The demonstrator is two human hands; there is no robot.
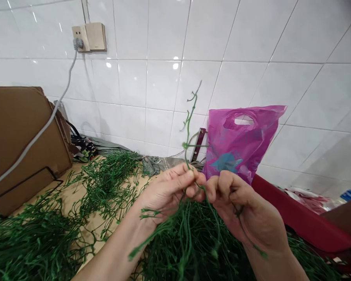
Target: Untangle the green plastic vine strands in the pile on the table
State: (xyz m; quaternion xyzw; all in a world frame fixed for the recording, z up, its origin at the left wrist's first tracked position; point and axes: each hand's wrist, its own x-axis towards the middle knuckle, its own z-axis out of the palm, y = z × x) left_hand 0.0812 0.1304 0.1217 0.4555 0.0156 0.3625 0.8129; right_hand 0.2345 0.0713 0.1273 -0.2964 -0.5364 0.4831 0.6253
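Note:
My left hand (166, 189) and my right hand (241, 208) meet at the fingertips in the middle of the view. Both are closed in a pinch on a thin green plastic stem (188, 128) with short side twigs that rises upright above the fingers. More green strands hang down between and below the hands, one trailing along my right wrist. Beneath the hands lies a thick heap of the same green stems (190, 244). Another spread of green stems (105, 183) covers the tabletop to the left.
A magenta plastic bag (240, 142) stands just behind my right hand against the white tiled wall. A red tray edge (298, 220) runs to the right. A brown cardboard box (20, 144) stands at the left, with a grey cable (46, 125) from a wall socket (89, 38).

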